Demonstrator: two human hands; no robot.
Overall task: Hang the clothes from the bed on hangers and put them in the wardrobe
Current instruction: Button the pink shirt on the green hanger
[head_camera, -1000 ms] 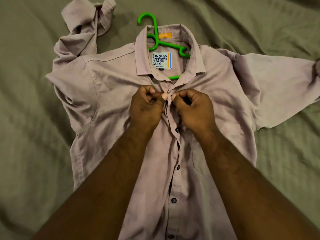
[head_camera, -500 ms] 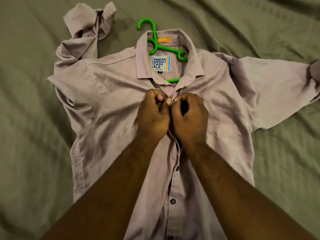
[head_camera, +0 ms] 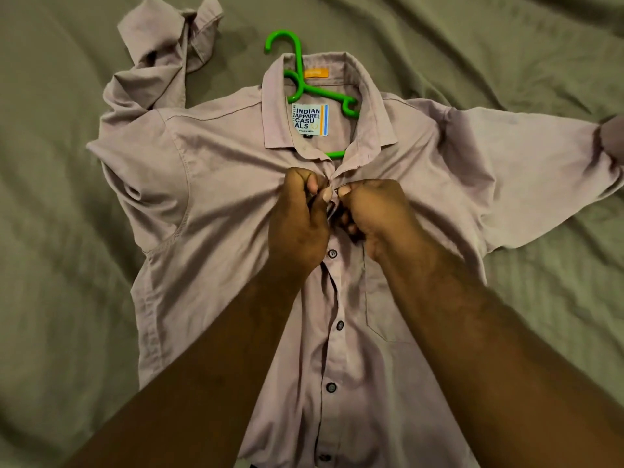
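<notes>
**Left hand (head_camera: 297, 217) and right hand (head_camera: 374, 217) pinch the shirt (head_camera: 219, 184) front together under the collar (head_camera: 277, 106)**

Both hands sit knuckle to knuckle in the middle of the frame, fingers curled tight and thumbs pressing the two front edges of the mauve shirt against each other. It looks like a top button being fastened, though the button itself is hidden between the fingertips. The shirt lies face up on the olive bed (head_camera: 60, 265), with the green hanger (head_camera: 320, 92) already threaded inside the neck. The hook pokes out above the collar at upper centre. Below the hands, the next button (head_camera: 332, 253) and those further down the placket appear closed.

The cloth is thin, soft and light. It bunches into radiating creases where it is pinched, so it will sag and slip off the hanger arms if lifted by the fabric. The sound place to take hold is probably the hanger hook, which is stiff plastic and stands free of the collar, perhaps with the other hand steadying a shoulder.

One sleeve (head_camera: 158, 62) is folded back on itself at upper left. The other sleeve (head_camera: 523, 157) spreads out to the right edge of the frame, and both are likely to trail and swing when the shirt rises. Rumpled sheet surrounds the shirt on all sides and nothing else lies on it in view. The wardrobe is not in view.
</notes>
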